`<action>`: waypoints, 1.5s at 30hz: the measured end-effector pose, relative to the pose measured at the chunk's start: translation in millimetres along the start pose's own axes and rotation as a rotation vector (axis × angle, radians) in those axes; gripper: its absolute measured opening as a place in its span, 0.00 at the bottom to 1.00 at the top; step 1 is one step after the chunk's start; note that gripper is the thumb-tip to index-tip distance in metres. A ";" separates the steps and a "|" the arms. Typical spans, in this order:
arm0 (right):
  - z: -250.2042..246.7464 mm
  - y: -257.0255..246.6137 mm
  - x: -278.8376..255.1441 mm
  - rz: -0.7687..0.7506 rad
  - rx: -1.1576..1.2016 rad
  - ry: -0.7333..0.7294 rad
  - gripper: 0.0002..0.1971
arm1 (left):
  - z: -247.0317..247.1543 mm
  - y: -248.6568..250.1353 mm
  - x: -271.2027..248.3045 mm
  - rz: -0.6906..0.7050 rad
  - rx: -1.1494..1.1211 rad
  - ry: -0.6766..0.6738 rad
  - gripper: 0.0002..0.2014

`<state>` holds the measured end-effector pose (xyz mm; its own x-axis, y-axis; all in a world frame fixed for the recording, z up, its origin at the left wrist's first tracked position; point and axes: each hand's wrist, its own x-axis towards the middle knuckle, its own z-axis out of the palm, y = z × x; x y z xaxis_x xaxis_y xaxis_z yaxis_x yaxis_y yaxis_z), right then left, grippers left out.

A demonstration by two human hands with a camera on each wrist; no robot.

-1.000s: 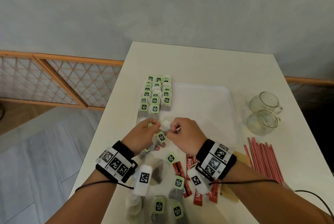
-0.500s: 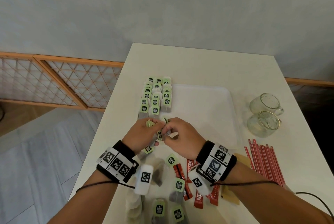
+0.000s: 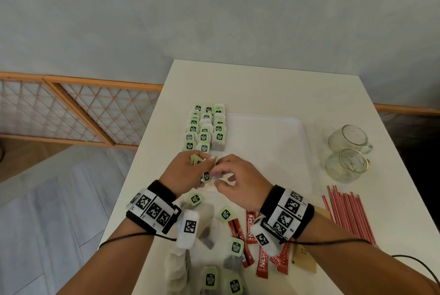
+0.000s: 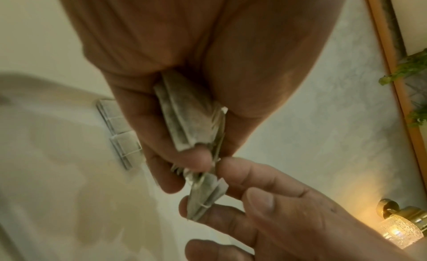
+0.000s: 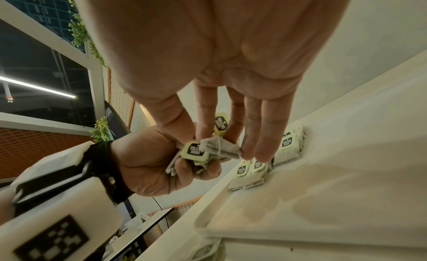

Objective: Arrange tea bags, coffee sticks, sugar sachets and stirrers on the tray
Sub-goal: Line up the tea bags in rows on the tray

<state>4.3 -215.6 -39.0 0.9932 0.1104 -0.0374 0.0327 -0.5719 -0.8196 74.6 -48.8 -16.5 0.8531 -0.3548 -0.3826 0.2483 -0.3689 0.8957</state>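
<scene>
the tea bag (image 5: 219,148) i'm working on sits pinched in my right hand (image 3: 238,183), its fingertips (image 5: 251,151) closed narrowly on the paper pouch, green tag hanging toward me. it is touching the small bundle of tea bags (image 4: 184,119) that my left hand (image 3: 183,173) grips in a curled fist, so the two hands meet just over the near left corner of the tray (image 3: 273,152). the rows of tea bags (image 3: 206,128) already laid down lie straight ahead, just beyond my knuckles, running away from me along the tray's left edge; my guess is the next bag goes at the near end, long side in line with them. the right hand is the nearer one to that spot. i cannot count the bags in the bundle, and strings are hard to make out. loose tea bags (image 3: 234,247), coffee sticks (image 3: 262,259) and stirrers (image 3: 350,216) wait on the table (image 3: 262,85).
</scene>
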 end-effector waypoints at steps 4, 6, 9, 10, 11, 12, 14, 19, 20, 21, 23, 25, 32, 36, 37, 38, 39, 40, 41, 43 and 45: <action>-6.6 -0.5 2.2 0.040 0.083 0.055 0.02 | -3.4 -0.5 5.0 0.009 0.062 0.020 0.08; -11.7 1.7 6.4 0.095 0.133 0.105 0.02 | -4.7 0.7 5.4 0.015 0.074 0.016 0.07; -16.9 8.1 14.1 0.175 0.196 0.166 0.05 | -7.2 2.0 6.1 0.040 0.098 -0.011 0.06; -18.0 9.6 16.3 0.202 0.215 0.151 0.06 | -7.9 2.1 6.4 0.049 0.102 -0.029 0.05; -19.1 10.6 18.1 0.224 0.235 0.119 0.07 | -8.5 1.3 7.6 0.056 0.103 -0.045 0.05; -20.0 11.0 19.4 0.239 0.255 0.075 0.09 | -8.8 0.8 8.6 0.059 0.103 -0.055 0.04; -20.8 11.8 20.8 0.247 0.276 -0.011 0.09 | -8.9 0.8 9.2 0.071 0.104 -0.069 0.05; -20.1 18.0 24.0 0.264 0.272 -0.059 0.11 | -10.1 -1.9 11.4 0.085 0.092 -0.063 0.05; -20.2 18.5 25.0 0.265 0.269 -0.048 0.10 | -10.6 -2.7 11.6 0.081 0.092 -0.061 0.04; -20.5 18.3 25.7 0.264 0.269 -0.034 0.09 | -10.6 -3.6 11.8 0.078 0.094 -0.068 0.04; -20.2 18.4 27.1 0.258 0.280 0.000 0.07 | -9.5 -5.8 12.3 0.074 0.121 -0.100 0.05; -18.3 19.4 28.2 0.252 0.285 0.020 0.08 | -7.8 -8.0 12.6 0.066 0.182 -0.112 0.07; -9.4 27.0 28.5 0.260 0.252 0.073 0.08 | -9.8 -15.1 14.2 0.057 0.263 -0.156 0.06; -4.5 27.5 29.1 0.276 0.261 0.039 0.06 | -7.8 -17.3 13.0 0.052 0.314 -0.184 0.03; -3.4 27.0 29.7 0.278 0.265 0.032 0.06 | -7.6 -18.0 13.3 0.049 0.321 -0.180 0.04; -2.7 26.0 30.6 0.280 0.269 0.027 0.06 | -7.6 -18.4 13.9 0.041 0.325 -0.172 0.04; -2.3 25.4 31.3 0.283 0.275 0.024 0.05 | -8.4 -19.5 15.2 0.028 0.330 -0.162 0.05; -1.9 25.4 32.0 0.293 0.280 0.017 0.04 | -9.5 -20.7 16.8 0.015 0.336 -0.153 0.05; -1.8 26.3 32.9 0.307 0.271 0.000 0.05 | -10.7 -21.8 18.4 0.003 0.340 -0.147 0.06; -1.7 29.4 34.9 0.321 0.196 -0.070 0.08 | -13.2 -23.6 21.2 -0.014 0.344 -0.143 0.06; -2.9 32.6 37.7 0.327 0.134 -0.116 0.12 | -14.4 -25.4 24.2 -0.018 0.338 -0.137 0.04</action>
<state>43.1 -232.4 -65.5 0.9291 0.0355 -0.3682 -0.3069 -0.4818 -0.8208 95.5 -35.7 -45.2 0.7751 -0.4487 -0.4449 0.0776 -0.6312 0.7717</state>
